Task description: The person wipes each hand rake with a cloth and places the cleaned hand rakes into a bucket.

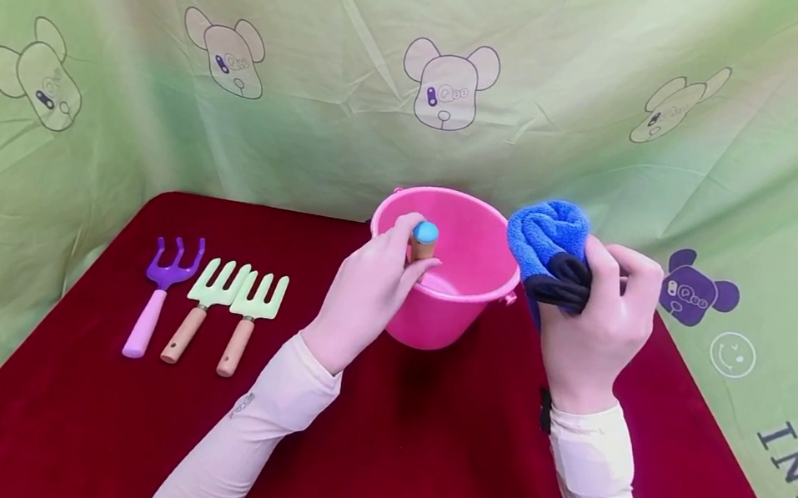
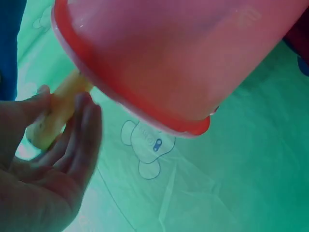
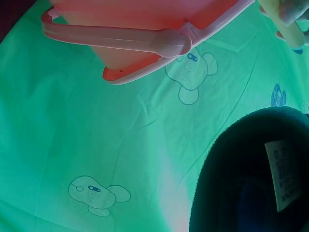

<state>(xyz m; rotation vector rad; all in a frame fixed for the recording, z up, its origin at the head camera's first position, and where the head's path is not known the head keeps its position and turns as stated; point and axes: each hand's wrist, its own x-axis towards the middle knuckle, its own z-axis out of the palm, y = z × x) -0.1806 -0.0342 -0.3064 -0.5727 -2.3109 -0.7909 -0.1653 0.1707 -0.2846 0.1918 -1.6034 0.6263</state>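
Observation:
My left hand (image 1: 366, 291) pinches the wooden handle (image 1: 423, 248) of a blue-ended tool at the near rim of a pink bucket (image 1: 435, 321). The left wrist view shows the handle (image 2: 60, 113) between thumb and fingers, running past the rim; its working end is hidden. To the right of the bucket, my right hand (image 1: 600, 334) grips a rolled blue terry cloth (image 1: 548, 235) with a black band, held above the table. In the right wrist view the cloth (image 3: 241, 154) looks dark and bears a white label (image 3: 284, 174).
Left on the dark red table (image 1: 356, 462) lie a purple hand rake (image 1: 168, 276) with a pink handle and two pale green hand forks, one (image 1: 203, 303) beside the other (image 1: 249, 322). Green printed fabric (image 1: 324, 130) hangs behind and around. The bucket's handle (image 3: 111, 38) hangs along its side.

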